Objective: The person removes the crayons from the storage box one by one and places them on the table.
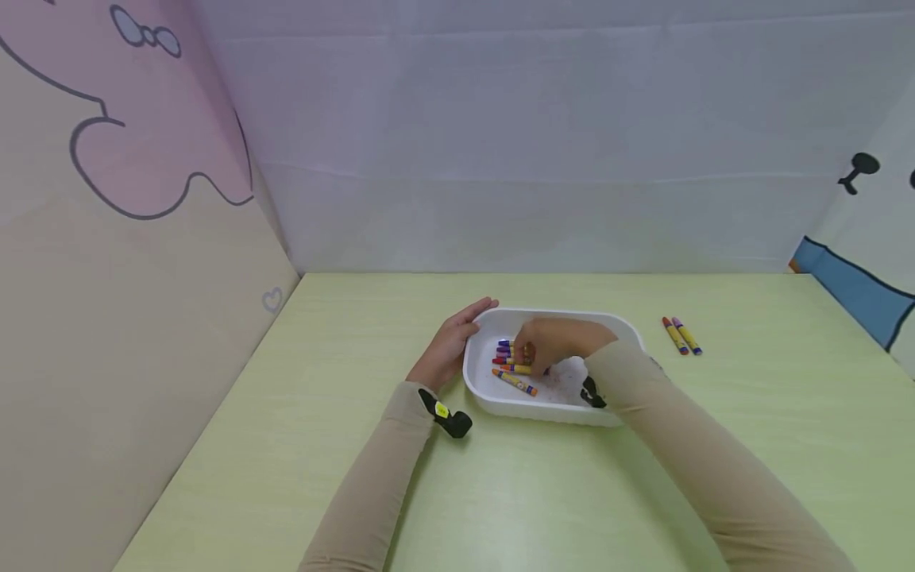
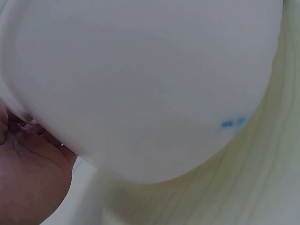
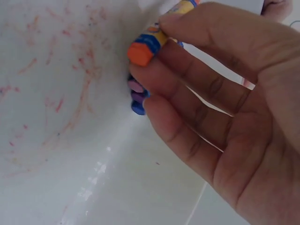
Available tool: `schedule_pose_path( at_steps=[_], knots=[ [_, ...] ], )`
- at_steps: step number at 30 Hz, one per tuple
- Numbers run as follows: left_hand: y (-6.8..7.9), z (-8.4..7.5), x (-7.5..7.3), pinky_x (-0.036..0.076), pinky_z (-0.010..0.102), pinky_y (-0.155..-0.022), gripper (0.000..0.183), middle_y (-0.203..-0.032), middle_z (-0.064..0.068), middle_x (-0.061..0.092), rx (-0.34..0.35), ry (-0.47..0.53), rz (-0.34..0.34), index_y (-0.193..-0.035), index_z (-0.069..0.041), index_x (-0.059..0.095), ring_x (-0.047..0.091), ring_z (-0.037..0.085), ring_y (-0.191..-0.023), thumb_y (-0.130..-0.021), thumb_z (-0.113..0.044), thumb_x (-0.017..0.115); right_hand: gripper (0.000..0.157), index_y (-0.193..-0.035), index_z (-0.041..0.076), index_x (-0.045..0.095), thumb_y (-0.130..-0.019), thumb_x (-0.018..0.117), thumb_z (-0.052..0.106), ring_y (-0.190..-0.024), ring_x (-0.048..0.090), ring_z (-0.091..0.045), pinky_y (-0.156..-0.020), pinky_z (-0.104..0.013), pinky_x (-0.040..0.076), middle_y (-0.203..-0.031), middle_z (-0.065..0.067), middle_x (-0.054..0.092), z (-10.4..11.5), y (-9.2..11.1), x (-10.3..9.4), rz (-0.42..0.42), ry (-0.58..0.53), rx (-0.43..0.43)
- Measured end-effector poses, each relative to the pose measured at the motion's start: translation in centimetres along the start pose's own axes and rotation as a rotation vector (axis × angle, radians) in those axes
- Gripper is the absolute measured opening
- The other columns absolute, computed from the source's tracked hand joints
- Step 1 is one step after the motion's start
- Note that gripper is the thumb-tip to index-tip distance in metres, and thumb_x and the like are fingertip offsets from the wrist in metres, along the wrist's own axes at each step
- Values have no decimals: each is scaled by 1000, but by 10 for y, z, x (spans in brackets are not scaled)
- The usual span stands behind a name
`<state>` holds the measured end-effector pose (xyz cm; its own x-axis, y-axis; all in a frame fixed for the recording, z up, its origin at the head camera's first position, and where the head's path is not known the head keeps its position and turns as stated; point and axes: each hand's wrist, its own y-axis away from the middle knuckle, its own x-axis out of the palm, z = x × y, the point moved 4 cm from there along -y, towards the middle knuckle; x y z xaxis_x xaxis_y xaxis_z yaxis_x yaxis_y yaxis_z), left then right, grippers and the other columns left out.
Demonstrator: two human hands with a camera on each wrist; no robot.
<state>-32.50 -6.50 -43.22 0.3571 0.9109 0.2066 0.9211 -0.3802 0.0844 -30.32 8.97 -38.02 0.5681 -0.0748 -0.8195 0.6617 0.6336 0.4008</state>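
A white tray (image 1: 557,411) stands on the table with several crayons in its left part. My left hand (image 1: 445,349) holds the tray's left end, thumb at the rim and fingers along the outer wall; the left wrist view shows its palm against the wall. My right hand (image 1: 557,342) reaches inside the tray and pinches an orange crayon (image 3: 151,44) between thumb and fingers. Beneath those fingertips, the ends of pink, purple and blue crayons (image 3: 137,97) lie in a row. Another orange crayon (image 1: 515,382) lies slanted nearer the front wall. The right hand partly hides the row.
Two crayons, one orange-red (image 1: 674,336) and one purple (image 1: 688,336), lie side by side on the table (image 1: 515,492) right of the tray. Crayon marks streak the tray floor. A pale cloth wall (image 1: 543,159) rises behind the table, with a printed wall (image 1: 143,318) on the left.
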Motion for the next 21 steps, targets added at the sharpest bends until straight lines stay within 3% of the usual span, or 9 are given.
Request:
schedule_pose_path(
  at_steps=[5, 9, 13, 21],
  knots=[
    [-1, 1, -1, 26, 38, -119, 52, -155, 5, 36, 11, 3, 7, -149, -9, 35, 29, 23, -144, -98, 0, 30, 17, -95, 13, 70, -80, 70, 6, -83, 59, -11, -74, -25, 53, -95, 0, 67, -3, 8, -9, -21, -22, -17],
    [-1, 1, -1, 27, 39, -119, 52, -155, 4, 35, 10, 2, 9, -149, -10, 36, 30, 23, -144, -98, 0, 30, 19, -100, 15, 70, -82, 69, 9, -78, 61, -10, -74, -26, 53, -97, -1, 66, -8, 18, -18, -36, -32, 1],
    [0, 1, 0, 27, 40, -118, 52, -156, 3, 34, 4, -2, 16, -150, -10, 34, 30, 24, -144, -99, -1, 30, 21, -105, 13, 69, -84, 68, 9, -72, 63, -11, -71, -28, 53, -93, -4, 64, -14, 31, -29, -67, -73, 22],
    [1, 1, 0, 27, 38, -119, 51, -155, 0, 35, -2, 9, 17, -150, -11, 34, 30, 22, -144, -99, -2, 29, 25, -111, 7, 67, -86, 63, 11, -76, 67, -17, -71, -30, 54, -85, -2, 67, -41, 59, -45, -164, -141, 29]
  ],
)
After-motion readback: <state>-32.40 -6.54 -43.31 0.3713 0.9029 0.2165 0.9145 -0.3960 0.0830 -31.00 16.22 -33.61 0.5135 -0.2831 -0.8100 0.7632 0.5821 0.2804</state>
